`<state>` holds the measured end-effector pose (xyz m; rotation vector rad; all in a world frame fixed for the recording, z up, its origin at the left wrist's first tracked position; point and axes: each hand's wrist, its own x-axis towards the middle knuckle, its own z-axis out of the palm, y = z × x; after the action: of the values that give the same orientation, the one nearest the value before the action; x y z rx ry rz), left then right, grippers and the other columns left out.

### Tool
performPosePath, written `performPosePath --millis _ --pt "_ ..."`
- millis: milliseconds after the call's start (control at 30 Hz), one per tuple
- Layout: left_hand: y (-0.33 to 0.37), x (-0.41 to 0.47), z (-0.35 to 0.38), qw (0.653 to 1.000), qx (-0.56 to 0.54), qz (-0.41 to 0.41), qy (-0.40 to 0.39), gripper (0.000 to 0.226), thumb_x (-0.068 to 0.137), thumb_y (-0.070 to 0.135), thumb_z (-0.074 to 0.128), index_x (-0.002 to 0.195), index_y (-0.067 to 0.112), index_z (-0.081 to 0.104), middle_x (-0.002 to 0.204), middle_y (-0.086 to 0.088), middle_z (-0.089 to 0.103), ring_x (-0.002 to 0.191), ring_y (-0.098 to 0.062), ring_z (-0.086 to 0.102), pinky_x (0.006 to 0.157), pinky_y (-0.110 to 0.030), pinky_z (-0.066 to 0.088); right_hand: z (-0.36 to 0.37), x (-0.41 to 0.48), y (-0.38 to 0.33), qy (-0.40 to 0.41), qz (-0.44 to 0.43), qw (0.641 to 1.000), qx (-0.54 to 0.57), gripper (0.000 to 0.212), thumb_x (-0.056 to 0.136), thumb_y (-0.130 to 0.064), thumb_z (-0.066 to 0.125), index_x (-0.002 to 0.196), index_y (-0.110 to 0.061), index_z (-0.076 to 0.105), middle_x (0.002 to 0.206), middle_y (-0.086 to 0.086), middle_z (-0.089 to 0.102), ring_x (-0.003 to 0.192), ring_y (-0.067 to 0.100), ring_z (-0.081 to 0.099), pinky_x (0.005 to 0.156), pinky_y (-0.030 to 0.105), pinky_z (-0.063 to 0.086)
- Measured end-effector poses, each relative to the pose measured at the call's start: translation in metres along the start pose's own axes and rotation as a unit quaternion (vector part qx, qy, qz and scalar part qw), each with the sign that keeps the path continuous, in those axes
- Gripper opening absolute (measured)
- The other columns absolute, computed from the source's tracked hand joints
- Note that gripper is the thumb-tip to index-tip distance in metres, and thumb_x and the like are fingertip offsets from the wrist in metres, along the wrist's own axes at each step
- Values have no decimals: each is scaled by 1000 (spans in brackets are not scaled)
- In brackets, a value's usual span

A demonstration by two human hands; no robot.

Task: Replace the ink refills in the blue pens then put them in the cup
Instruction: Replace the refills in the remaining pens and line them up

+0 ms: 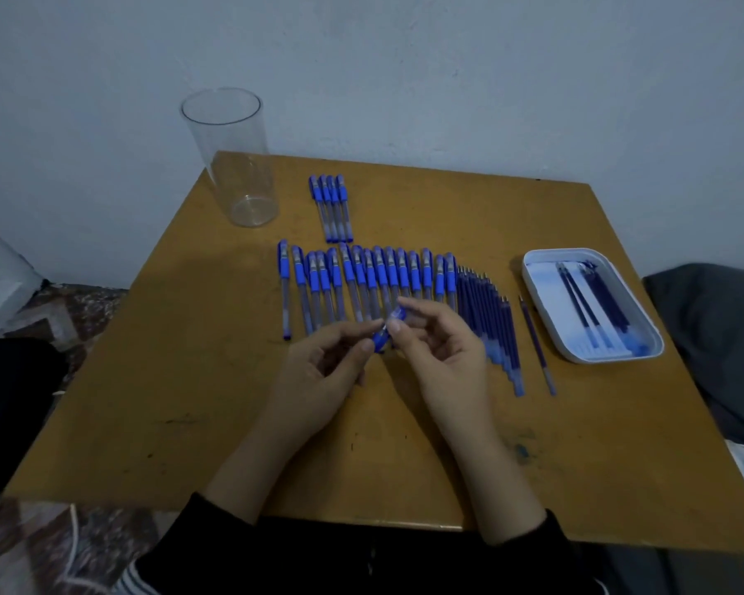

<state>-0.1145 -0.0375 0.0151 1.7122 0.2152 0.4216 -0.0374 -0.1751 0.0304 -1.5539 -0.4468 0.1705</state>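
Both of my hands hold one blue pen [386, 329] above the middle of the table. My left hand [318, 371] pinches its lower end and my right hand [439, 350] pinches its upper part. Behind them lies a long row of capped blue pens [364, 281]. Several more capped pens [331, 208] lie in a small group farther back. A fan of dark blue refills [490, 328] lies to the right of the row, with a single refill [537, 345] beside it. The clear cup [237, 161] stands empty at the back left.
A white tray [546, 319] at the right edge holds several refills on white paper. The table is a wooden top [190, 401] against a pale wall. Dark cloth [714, 337] lies beyond the right edge.
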Motion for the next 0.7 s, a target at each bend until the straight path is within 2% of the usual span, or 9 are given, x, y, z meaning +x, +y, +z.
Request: performPosePath --millis 133,233,267,367,467,700 --pt "1 -5 0 1000 -1 -5 -22 22 90 23 65 112 26 71 76 11 68 59 -8 54 59 -18 45 -4 -2 8 -6 -13 1000 10 13 88 -6 69 101 -6 68 90 -1 68 83 11 65 75 22 54" --pt "1 -5 2 1000 -7 1 -10 23 87 28 68 108 32 73 83 -5 72 62 -36 53 61 -31 44 -5 -3 10 2 -5 999 49 7 86 1 68 91 -3 65 93 -1 71 84 6 67 76 20 54" --pt "1 -5 2 1000 -8 6 -9 23 87 28 68 108 34 73 82 -10 72 60 -35 52 60 -33 43 -5 -3 10 4 -4 998 61 8 86 2 68 90 -3 64 95 0 71 86 6 68 78 21 54" --pt "3 -4 3 1000 -16 9 -17 22 88 26 62 108 31 71 78 3 71 55 -2 50 54 -20 39 -4 -3 11 4 -3 996 90 13 86 5 67 88 -7 64 95 1 73 91 11 70 80 23 55" --pt "3 -3 2 999 -16 17 -30 20 93 23 62 110 29 70 78 6 70 53 -1 49 52 -16 38 -2 -1 11 -1 -6 995 101 16 86 7 66 87 -9 64 92 -3 73 89 10 69 79 21 55" --pt "2 -2 -3 999 -13 26 -46 26 93 19 59 114 33 69 82 1 72 51 -7 46 48 -22 38 -1 -3 9 -1 -19 994 110 19 87 10 63 86 -9 63 90 -4 73 90 9 69 79 21 55"
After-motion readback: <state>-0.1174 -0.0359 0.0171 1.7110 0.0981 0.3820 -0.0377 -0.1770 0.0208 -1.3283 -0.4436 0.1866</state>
